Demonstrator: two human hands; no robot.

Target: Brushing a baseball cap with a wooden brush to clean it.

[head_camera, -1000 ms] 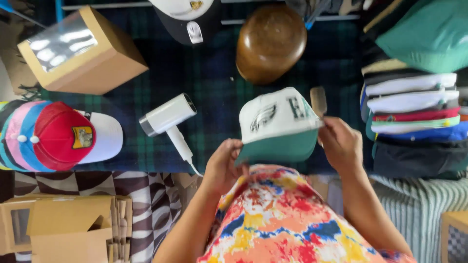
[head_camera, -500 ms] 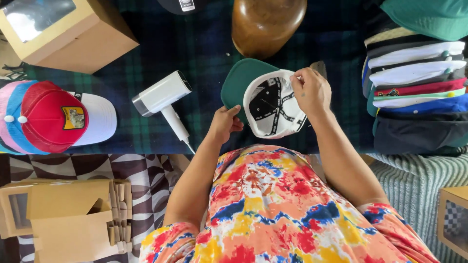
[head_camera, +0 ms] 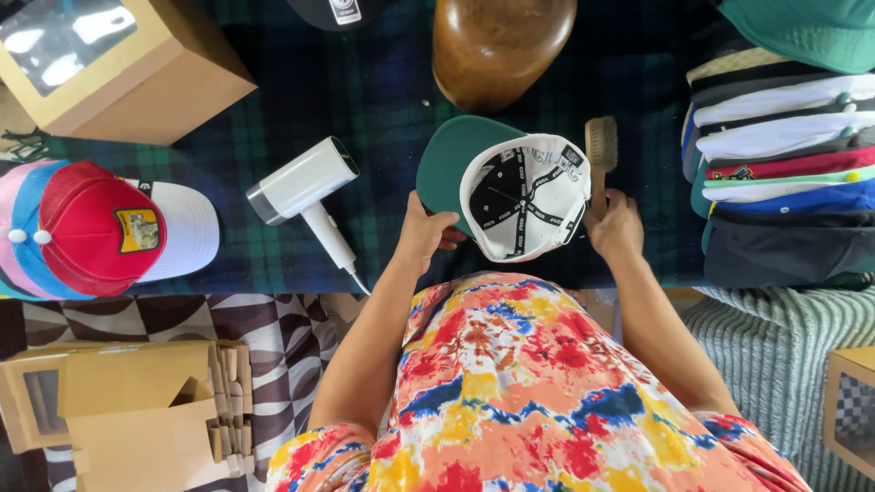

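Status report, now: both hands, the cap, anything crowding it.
Left hand grips upturned cap at its green brim. Right hand on brush handle beside it. Wooden block and hair dryer close by.

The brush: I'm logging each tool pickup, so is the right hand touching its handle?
Touching. The head view shows the right hand lying over the lower end of the wooden brush handle, beside the upturned cap.

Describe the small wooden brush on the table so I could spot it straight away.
Start at the big rounded brown wooden block at the far edge of the dark plaid tablecloth. Below and right of it, beside the upturned green-brimmed white cap, lies the small wooden brush, its handle at the right hand. It alone has pale bristles.
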